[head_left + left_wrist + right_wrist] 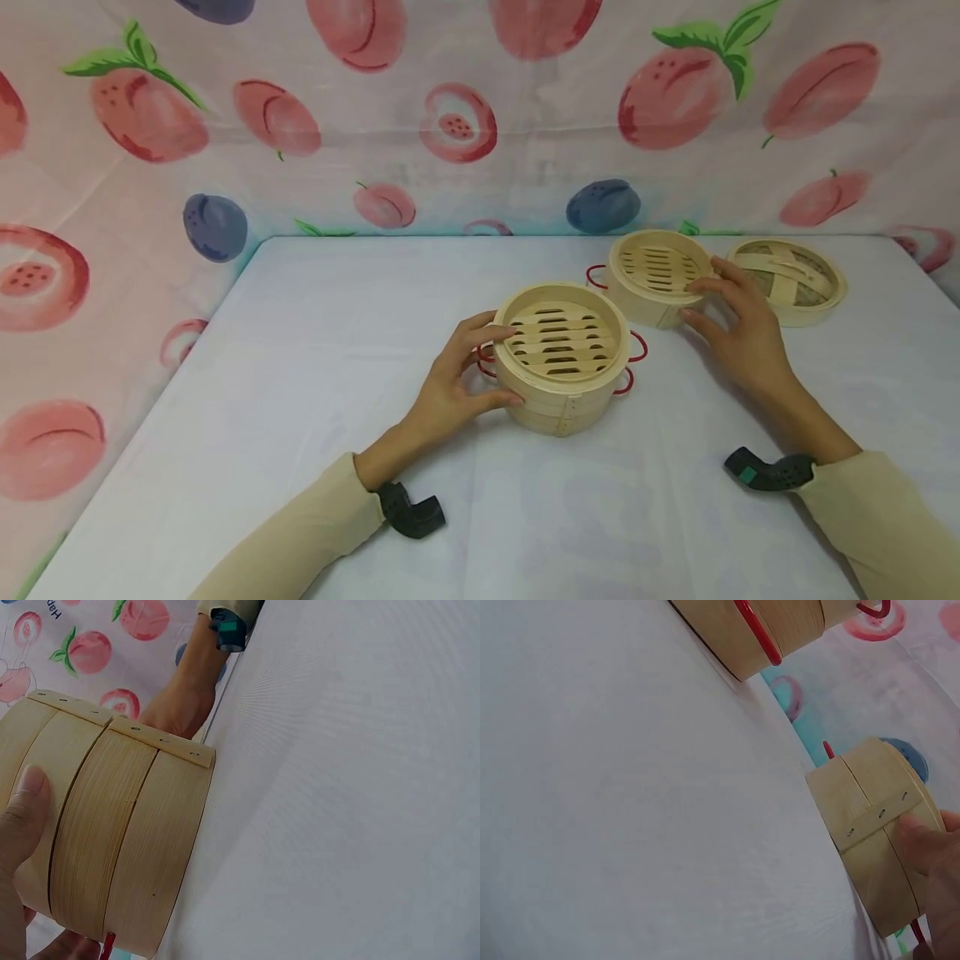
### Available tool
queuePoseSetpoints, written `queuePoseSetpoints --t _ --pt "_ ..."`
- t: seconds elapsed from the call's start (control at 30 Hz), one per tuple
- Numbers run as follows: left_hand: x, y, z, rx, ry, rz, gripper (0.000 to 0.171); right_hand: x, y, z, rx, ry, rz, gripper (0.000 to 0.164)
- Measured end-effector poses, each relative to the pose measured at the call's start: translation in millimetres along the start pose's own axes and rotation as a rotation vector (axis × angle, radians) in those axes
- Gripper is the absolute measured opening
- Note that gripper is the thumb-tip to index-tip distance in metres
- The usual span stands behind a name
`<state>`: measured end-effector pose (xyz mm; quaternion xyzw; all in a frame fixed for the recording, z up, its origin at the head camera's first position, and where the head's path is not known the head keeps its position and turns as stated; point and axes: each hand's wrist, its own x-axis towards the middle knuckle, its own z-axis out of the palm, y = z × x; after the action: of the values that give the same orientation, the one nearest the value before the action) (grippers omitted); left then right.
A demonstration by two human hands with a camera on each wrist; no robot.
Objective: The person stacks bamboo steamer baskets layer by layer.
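Observation:
Two round bamboo steamer baskets (562, 408) with red handles stand stacked near the table's middle, the slatted floor of the top one facing up. My left hand (453, 375) grips the stack's left side, thumb on the front wall and a finger over the rim. In the left wrist view, the seam between the stacked baskets (127, 825) shows beside my thumb (26, 810). Farther back, my right hand (742, 337) holds a single bamboo steamer basket (637, 308) at its right side. The right wrist view shows that thumb pressed against the basket's wall (855, 787).
A bamboo steamer lid (813, 317) with a woven top and crossed strips lies at the back right, just beyond my right hand. The white-covered table (300, 333) meets a fruit-printed cloth (525, 125) at its back edge. Black devices sit on both wrists.

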<state>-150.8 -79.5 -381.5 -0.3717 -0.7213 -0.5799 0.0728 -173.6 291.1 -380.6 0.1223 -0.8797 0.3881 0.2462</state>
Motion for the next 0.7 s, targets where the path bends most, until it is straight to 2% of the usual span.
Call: queuePoseSetpoints --t 0.3,0.57,0.7 --pt "0.8 0.3 -0.2 -0.022 -0.005 0.017 0.081 1.3 -1.5 -1.6 -0.019 -0.015 -0.023 0.039" --pt "0.5 -0.3 -0.2 -0.033 -0.008 0.020 0.081 0.0 0.0 -4.2 -0.084 -0.055 0.084 0.054" --pt "0.5 0.1 0.1 -0.025 -0.006 0.015 0.081 0.9 1.5 -6.6 -0.110 -0.046 0.082 0.051"
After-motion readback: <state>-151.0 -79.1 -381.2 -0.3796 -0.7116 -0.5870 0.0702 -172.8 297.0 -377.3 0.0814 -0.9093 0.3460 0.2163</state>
